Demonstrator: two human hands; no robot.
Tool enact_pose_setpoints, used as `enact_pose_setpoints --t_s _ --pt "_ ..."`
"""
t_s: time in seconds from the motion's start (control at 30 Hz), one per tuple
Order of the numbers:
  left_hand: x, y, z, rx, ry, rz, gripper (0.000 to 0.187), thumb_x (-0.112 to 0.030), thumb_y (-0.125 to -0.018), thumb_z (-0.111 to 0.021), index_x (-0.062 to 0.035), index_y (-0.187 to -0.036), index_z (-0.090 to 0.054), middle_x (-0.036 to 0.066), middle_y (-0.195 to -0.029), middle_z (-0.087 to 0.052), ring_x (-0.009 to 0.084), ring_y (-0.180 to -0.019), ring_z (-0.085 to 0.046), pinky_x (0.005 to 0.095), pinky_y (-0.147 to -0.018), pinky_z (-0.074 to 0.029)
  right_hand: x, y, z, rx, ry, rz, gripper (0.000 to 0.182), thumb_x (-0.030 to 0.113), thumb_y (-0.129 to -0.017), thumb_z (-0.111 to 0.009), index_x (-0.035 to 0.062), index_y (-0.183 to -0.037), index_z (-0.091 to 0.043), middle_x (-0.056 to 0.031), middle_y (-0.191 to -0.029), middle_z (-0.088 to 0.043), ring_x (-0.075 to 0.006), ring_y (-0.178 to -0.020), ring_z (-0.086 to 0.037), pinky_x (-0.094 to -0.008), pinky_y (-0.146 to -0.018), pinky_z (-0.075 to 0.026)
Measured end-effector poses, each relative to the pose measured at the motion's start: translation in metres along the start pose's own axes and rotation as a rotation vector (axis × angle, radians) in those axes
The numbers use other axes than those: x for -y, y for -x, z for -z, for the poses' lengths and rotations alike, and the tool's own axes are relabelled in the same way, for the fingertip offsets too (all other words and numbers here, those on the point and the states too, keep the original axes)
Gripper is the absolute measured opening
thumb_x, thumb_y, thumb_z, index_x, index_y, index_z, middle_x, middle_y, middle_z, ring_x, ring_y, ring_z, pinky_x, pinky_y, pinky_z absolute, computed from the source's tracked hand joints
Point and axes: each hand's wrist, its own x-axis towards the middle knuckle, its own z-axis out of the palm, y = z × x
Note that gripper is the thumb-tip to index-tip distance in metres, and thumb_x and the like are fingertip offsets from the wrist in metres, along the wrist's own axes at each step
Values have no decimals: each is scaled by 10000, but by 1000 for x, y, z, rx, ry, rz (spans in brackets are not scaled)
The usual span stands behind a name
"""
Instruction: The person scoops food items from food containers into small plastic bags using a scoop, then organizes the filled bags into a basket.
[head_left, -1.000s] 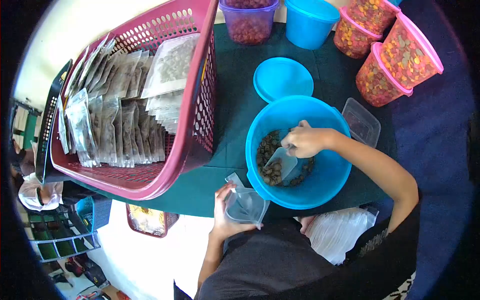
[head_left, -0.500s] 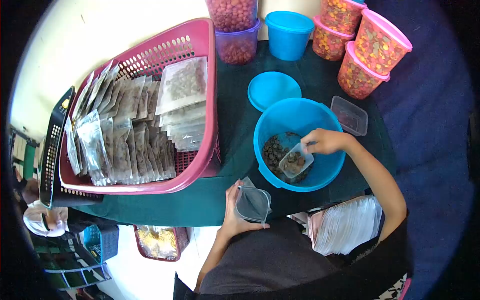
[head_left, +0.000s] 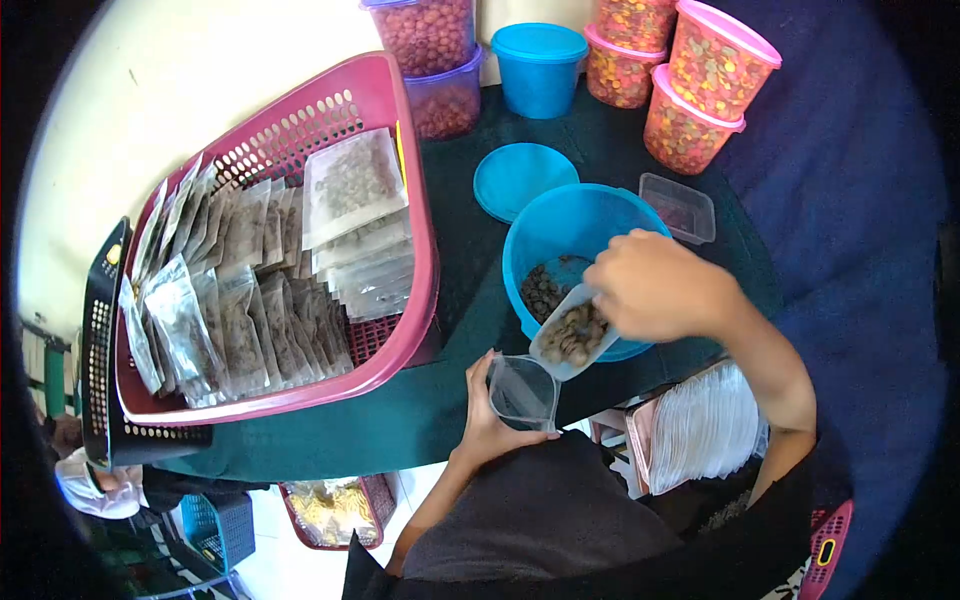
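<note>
My left hand (head_left: 487, 425) holds a clear plastic pouch (head_left: 524, 393) by its sides, its mouth open and facing up. My right hand (head_left: 655, 285) grips a translucent scoop (head_left: 577, 340) heaped with small brownish pieces. The scoop tilts toward the pouch, its lip close to the pouch's right rim. Behind it, the blue tub (head_left: 590, 215) holds more dark pieces (head_left: 541, 292); my right hand and forearm hide part of it.
A pink basket (head_left: 425, 240) of filled pouches stands left. The blue lid (head_left: 525, 180) and a clear tray (head_left: 680, 207) lie behind the tub. Lidded containers (head_left: 690, 120) line the back. Flat pouches (head_left: 705, 430) sit below right; a person (head_left: 105, 485) is at far left.
My right hand has lifted the loaded scoop from inside the tub and brought it toward the pouch. The view has shifted slightly; my left hand still holds the pouch.
</note>
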Motion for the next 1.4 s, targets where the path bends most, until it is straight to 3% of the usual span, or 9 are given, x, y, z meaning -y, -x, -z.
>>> enact_pose_setpoints --t_s 0.13,0.27,0.47,0.53,0.67,0.73,0.97,1.03,1.4 --pt "1 -3 0 2 6 -11 1185 -339 -343 -837 50 -1224 -147 212 -1152 -271 331 -1092 -312 403 -919 -286 73 0 -6 -32 455 51 115 167 -613 -539 87 -663 -606 -56 -672 -566 -181 -722 -506 -302 -623 -324" --pt "37 5 -8 113 -19 206 1119 -305 -402 -825 52 -1216 -146 216 -1165 -271 335 -1093 -315 410 -923 -269 115 -11 -50 14 871 107 166 197 -629 -542 52 -680 -605 -46 -653 -535 -168 -687 -465 -295 -649 -308" --pt "5 4 3 25 -8 19 1192 -325 -339 -843 26 -1238 -143 210 -1160 -270 332 -1098 -306 398 -930 -273 90 4 10 -281 652 -166 102 146 -607 -540 59 -645 -578 -34 -613 -502 -178 -670 -467 -299 -648 -315" --pt "3 7 2 22 68 109 1207 -334 -328 -843 25 -1241 -140 210 -1165 -266 336 -1107 -294 397 -941 -265 54 2 28 -294 532 -175 77 132 -577 -569 71 -623 -566 -45 -651 -538 -176 -676 -492 -301 -630 -322" --pt "-1 10 11 59 -57 83 1293 -383 -272 -846 22 -1247 -101 178 -1204 -227 296 -1146 -268 398 -957 -254 -4 -49 -4 231 415 -326 181 170 -645 -602 72 -795 -622 -63 -823 -598 -204 -798 -547 -322 -656 -357" --pt "-1 13 12 48 -43 92 1271 -410 -295 -831 36 -1247 -117 227 -1227 -229 356 -1147 -252 427 -957 -240 -39 -85 -78 346 549 -408 133 146 -708 -554 119 -804 -642 -42 -807 -613 -228 -778 -558 -333 -649 -342" --pt "-14 16 13 34 -256 76 1274 -442 -281 -821 32 -1243 -134 230 -1223 -235 385 -1131 -255 479 -944 -237 -72 -118 -123 341 578 -258 189 143 -736 -550 107 -908 -619 -62 -914 -589 -252 -796 -555 -379 -655 -362" --pt "-12 16 10 -10 -181 79 1257 -429 -282 -824 29 -1239 -152 226 -1213 -249 393 -1127 -251 498 -942 -225 -70 -123 -117 493 406 -257 280 164 -682 -614 80 -949 -605 -94 -994 -569 -255 -923 -526 -381 -762 -384" --pt "-18 18 12 -35 -165 127 1218 -396 -294 -830 -7 -1248 -182 208 -1224 -267 388 -1151 -238 492 -962 -191 -92 -152 -169 922 131 61 258 208 -734 -479 42 -878 -615 -135 -944 -571 -262 -815 -543 -393 -658 -417"
